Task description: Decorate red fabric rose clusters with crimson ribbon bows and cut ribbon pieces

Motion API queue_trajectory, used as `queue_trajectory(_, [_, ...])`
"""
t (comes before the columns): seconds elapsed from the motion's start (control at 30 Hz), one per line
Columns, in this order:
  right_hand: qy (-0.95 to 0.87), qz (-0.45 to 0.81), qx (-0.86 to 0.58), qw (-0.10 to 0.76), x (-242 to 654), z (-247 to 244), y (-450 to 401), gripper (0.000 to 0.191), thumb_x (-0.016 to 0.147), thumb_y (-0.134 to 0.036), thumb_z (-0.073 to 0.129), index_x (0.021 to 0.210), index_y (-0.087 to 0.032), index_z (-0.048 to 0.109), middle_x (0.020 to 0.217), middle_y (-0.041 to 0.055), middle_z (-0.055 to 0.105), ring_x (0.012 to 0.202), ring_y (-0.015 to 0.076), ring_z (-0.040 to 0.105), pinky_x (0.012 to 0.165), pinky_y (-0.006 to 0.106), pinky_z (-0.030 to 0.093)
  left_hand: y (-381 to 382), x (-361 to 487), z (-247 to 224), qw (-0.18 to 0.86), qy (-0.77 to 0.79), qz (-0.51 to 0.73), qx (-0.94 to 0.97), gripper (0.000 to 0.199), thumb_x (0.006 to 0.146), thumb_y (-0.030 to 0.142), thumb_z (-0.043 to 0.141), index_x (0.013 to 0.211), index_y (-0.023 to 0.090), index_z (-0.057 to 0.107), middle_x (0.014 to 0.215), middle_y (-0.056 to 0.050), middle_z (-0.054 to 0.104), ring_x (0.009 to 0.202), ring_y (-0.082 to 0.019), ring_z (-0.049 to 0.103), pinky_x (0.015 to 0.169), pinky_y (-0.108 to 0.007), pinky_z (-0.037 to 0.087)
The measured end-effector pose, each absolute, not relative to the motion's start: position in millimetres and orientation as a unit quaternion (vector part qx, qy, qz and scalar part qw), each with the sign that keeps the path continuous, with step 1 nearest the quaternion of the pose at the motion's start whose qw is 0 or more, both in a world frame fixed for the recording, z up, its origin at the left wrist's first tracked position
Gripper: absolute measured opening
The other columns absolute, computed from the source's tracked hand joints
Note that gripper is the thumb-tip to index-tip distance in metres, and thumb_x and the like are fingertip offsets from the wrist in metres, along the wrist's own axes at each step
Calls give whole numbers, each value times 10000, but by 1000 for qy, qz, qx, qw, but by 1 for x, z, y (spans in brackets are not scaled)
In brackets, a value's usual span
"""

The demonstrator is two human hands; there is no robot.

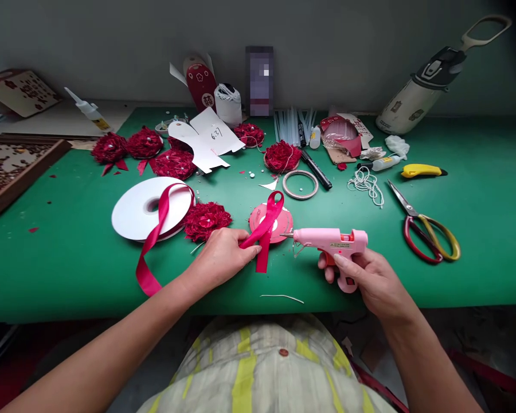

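Observation:
Between the thumb and fingers of my left hand [223, 256] is pinched a red ribbon [264, 225], which loops over and crosses itself. The loop lies across a round pink-red disc [287, 222] on the table. My right hand [372, 278] is wrapped round the handle of a pink glue gun [322, 236], fingers by its orange trigger. Its metal nozzle points left, close to the ribbon and the disc's right edge. A dark red fabric flower [207, 221] sits just beyond my left hand. Left of it lies a white ribbon spool [133, 209], with a loose ribbon length hanging off it.
Scissors [413, 215] and a yellow cutter [422, 170] lie at the right. A tape roll [300, 184], a black marker [316, 170] and several fabric flowers [144, 142] are farther back. A tilted bottle [417, 94] leans at the back right. A wooden tray [30, 178] stands at the left.

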State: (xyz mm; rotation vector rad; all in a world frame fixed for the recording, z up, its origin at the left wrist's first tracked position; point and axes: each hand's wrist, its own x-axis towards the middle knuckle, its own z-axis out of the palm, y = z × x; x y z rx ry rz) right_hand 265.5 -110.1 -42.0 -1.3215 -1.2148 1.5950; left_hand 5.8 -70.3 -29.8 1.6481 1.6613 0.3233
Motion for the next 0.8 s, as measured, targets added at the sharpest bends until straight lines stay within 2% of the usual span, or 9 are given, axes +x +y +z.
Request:
queue_trajectory(0.2, [-467, 613, -515, 375, 267, -41, -110, 299, 816, -436, 595, 866, -143, 621, 848, 107, 654, 625, 155, 562, 408, 224, 343, -70, 13, -21, 496, 627, 201, 567, 206, 718, 348, 602, 750, 165, 692, 567, 23, 562, 544, -124, 484, 513, -229, 327])
queue_trajectory(0.33, [-456, 615, -514, 387, 269, -41, -111, 308, 817, -438, 590, 880, -139, 625, 848, 108, 652, 619, 156, 561, 409, 228, 346, -71, 11, -18, 557, 617, 238, 502, 188, 726, 340, 627, 663, 163, 626, 582, -7, 619, 624, -154, 567, 598, -255, 397])
queue_trajectory(0.43, [-450, 617, -512, 393, 269, -42, -112, 314, 812, -447, 591, 868, -140, 630, 836, 106, 653, 611, 156, 561, 408, 231, 345, -70, 11, -18, 651, 569, 262, 429, 164, 748, 313, 628, 703, 157, 608, 683, -32, 659, 601, -127, 566, 638, -268, 429])
queue_trajectory(0.53, [-436, 629, -511, 391, 268, -43, -112, 312, 810, -441, 597, 865, -136, 631, 823, 106, 651, 617, 158, 564, 402, 226, 328, -68, 12, -19, 718, 525, 266, 372, 139, 758, 272, 638, 804, 143, 614, 834, -60, 669, 554, -80, 512, 580, -241, 417])
queue_trajectory(0.67, [-434, 630, -516, 386, 269, -42, -113, 284, 821, -418, 600, 867, -139, 630, 834, 103, 648, 642, 152, 560, 413, 218, 322, -64, 14, -17, 713, 537, 296, 340, 193, 679, 191, 723, 754, 155, 549, 730, 0, 610, 503, -40, 439, 489, -191, 357])
queue_trajectory(0.8, [-475, 609, -527, 355, 266, -38, -112, 295, 845, -425, 571, 908, -142, 628, 817, 89, 640, 650, 145, 548, 430, 217, 344, -57, 12, -11, 717, 528, 313, 329, 248, 647, 157, 733, 695, 169, 490, 624, 39, 533, 467, -37, 416, 449, -188, 334])
